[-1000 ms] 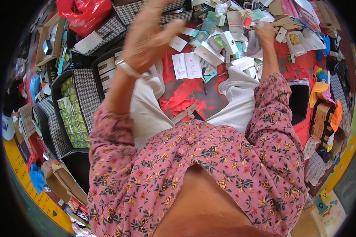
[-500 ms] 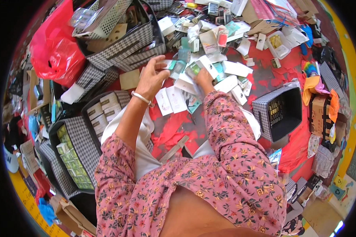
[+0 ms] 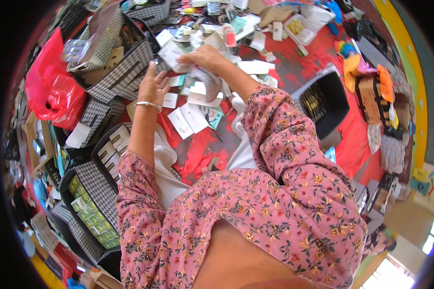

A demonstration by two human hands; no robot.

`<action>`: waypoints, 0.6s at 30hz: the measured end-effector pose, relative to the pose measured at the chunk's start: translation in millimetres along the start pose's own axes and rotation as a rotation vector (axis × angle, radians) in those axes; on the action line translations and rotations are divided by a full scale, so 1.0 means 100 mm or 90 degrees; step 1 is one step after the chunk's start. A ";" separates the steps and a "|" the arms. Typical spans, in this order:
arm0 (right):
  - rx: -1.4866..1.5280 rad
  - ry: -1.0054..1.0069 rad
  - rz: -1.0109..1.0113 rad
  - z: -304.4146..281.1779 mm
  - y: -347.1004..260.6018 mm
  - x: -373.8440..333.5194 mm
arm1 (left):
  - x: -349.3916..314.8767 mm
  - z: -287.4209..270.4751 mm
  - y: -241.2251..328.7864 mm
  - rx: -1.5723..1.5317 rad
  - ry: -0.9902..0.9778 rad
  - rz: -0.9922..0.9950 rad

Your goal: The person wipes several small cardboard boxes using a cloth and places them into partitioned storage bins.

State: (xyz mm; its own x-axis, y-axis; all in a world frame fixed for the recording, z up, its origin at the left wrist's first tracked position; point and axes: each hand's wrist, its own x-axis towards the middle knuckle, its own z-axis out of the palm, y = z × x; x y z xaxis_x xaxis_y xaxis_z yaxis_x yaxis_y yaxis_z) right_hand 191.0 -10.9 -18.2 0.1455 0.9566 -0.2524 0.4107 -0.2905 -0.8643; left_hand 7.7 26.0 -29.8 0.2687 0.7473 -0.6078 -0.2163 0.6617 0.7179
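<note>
My right hand (image 3: 205, 57) reaches across to the left over the pile, its fingers closed on the edge of a white box (image 3: 171, 55). Beneath that wrist shows a greyish-white, cloth-like shape (image 3: 207, 84) that I cannot identify. To the left, my left hand (image 3: 154, 85) is held palm up with its fingers apart and nothing in it. Small white and teal boxes (image 3: 177, 81) lie beside it. Two white printed cards (image 3: 188, 119) lie side by side nearer me, next to a teal-and-white packet (image 3: 211, 115).
At the left stand checked bins, one with green boxes (image 3: 94, 212), and a red plastic bag (image 3: 58, 91). A checked bin (image 3: 325, 101) with dark contents tilts at the right. Beyond my hands spreads a heap of small packages (image 3: 226, 29); torn red sheeting (image 3: 356, 144) covers the floor.
My right hand has moved left from the boxes at the middle and now grips a white box. My left hand has turned palm up. The whole view has shifted.
</note>
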 end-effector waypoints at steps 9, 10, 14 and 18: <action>0.214 -0.002 0.053 0.27 -0.16 -0.52 | -0.16 0.10 -0.10 -0.062 -0.235 0.075; 0.221 -0.008 0.038 0.28 -0.20 -0.54 | -0.24 0.11 -0.07 -0.126 -0.290 0.050; 0.212 -0.024 0.025 0.27 -0.28 -0.49 | -0.26 0.11 0.03 -0.302 -0.406 -0.020; 0.121 -0.033 0.034 0.26 -0.37 -0.51 | -0.13 0.06 -0.04 -0.294 -0.329 -0.009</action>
State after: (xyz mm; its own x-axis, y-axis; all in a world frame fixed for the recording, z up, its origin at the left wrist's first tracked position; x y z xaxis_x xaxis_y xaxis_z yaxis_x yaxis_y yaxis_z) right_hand 144.6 -48.0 15.4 0.1135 0.9411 -0.3184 0.2253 -0.3365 -0.9143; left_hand 10.9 12.9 -23.0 0.6621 0.6896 -0.2935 -0.5567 0.7147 0.4234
